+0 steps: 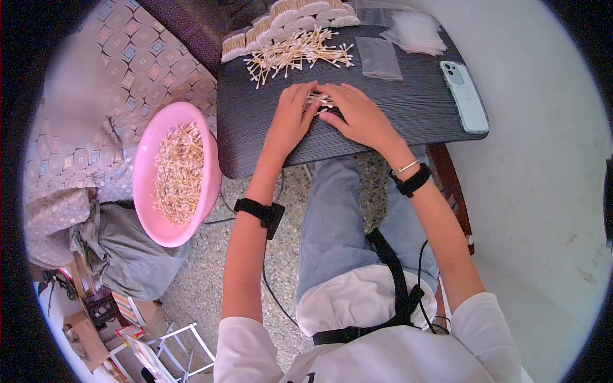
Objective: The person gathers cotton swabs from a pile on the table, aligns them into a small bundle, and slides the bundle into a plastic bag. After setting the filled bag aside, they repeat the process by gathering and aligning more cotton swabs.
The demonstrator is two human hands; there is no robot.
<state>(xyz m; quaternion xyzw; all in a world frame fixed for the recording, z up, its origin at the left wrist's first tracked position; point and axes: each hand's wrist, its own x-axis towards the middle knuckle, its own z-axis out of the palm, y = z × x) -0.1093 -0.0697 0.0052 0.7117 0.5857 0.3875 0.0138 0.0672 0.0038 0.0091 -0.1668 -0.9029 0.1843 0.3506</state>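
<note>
Both hands together mid-table: left hand [292,115] and right hand [357,113] pinch a small swab bundle [319,100], squaring it. Loose swabs [299,54] at 12 o'clock, bowl [148,159] at 9, phone [465,96] at 3.

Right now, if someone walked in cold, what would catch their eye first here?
Probably the round pink plastic bowl heaped with cotton swabs, sitting left of the dark wood-grain table. Next, the left hand and right hand meeting over a small bundle of swabs at the table's middle, with a loose pile of swabs beyond them.
</note>
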